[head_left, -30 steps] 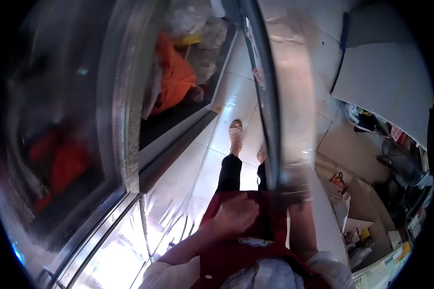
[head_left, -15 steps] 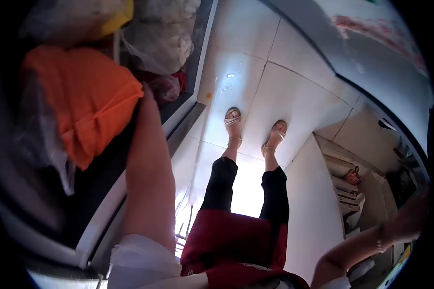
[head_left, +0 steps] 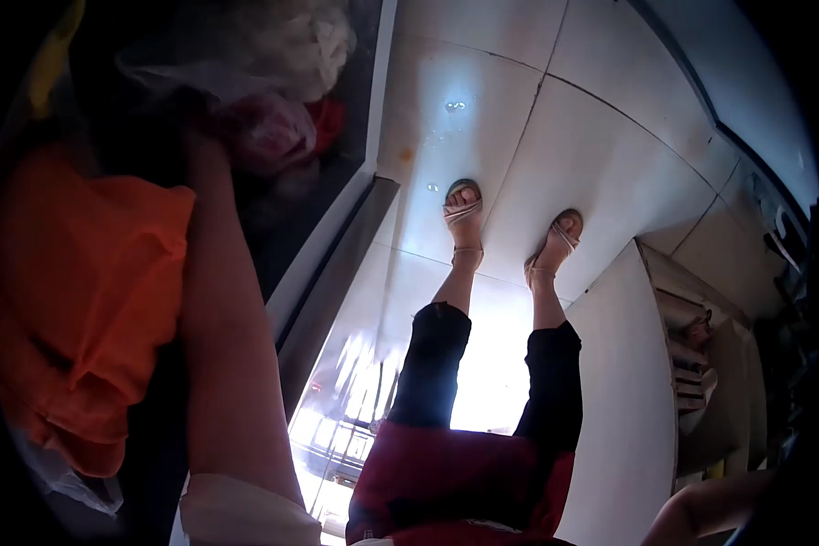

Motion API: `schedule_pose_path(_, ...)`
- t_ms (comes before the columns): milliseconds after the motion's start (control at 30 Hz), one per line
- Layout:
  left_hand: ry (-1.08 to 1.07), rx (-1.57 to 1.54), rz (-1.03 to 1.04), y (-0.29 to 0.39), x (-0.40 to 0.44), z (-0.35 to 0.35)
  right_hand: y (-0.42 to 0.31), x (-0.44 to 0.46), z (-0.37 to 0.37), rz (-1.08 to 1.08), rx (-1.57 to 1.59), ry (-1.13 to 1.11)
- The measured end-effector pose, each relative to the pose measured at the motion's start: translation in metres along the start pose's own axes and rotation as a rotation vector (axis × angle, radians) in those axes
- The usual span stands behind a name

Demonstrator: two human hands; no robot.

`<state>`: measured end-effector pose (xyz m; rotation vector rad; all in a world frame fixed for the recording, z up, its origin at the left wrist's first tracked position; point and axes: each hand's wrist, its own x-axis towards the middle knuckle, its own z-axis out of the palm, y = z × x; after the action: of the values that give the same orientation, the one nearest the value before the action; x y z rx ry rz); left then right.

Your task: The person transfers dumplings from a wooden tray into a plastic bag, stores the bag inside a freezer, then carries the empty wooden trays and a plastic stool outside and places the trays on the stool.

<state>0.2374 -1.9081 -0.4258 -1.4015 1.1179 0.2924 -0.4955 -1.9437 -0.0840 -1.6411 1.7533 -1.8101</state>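
Left arm (head_left: 227,364): stretched forward
Left wrist (head_left: 209,164): dim, its hand lost in shadow
Right arm (head_left: 714,505): bent, partly showing

The orange bundle (head_left: 91,300) is matt, creased and cloth-like; the white bag (head_left: 309,45) and pink bag (head_left: 268,135) look like thin, crinkled plastic. Floor tiles (head_left: 610,155) are smooth (distinctly glossy); apron (head_left: 464,473) and trousers (head_left: 437,364), matt cloth.

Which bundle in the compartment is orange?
The large orange bundle left of the left forearm; the pale bundle and pinkish-red bundle sit higher in view.
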Motion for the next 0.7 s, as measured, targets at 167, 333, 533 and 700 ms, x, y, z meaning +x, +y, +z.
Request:
schedule_pose_path(167,0.043,0.052,0.006,-0.012,0.006,-0.001,0.012,0.022,-0.009,-0.048,-0.119,-0.025)
schedule_pose_path(333,0.057,0.057,0.027,-0.017,0.004,-0.003,0.014,0.006,-0.009,-0.035,-0.056,-0.163)
schedule_pose_path(533,-0.120,-0.073,0.152,0.003,-0.023,0.026,0.019,0.016,-0.013,-0.109,-0.067,-0.145)
schedule_pose_path(700,-0.450,-0.320,0.267,0.040,-0.053,0.051,0.017,0.014,-0.009,-0.113,-0.129,-0.015)
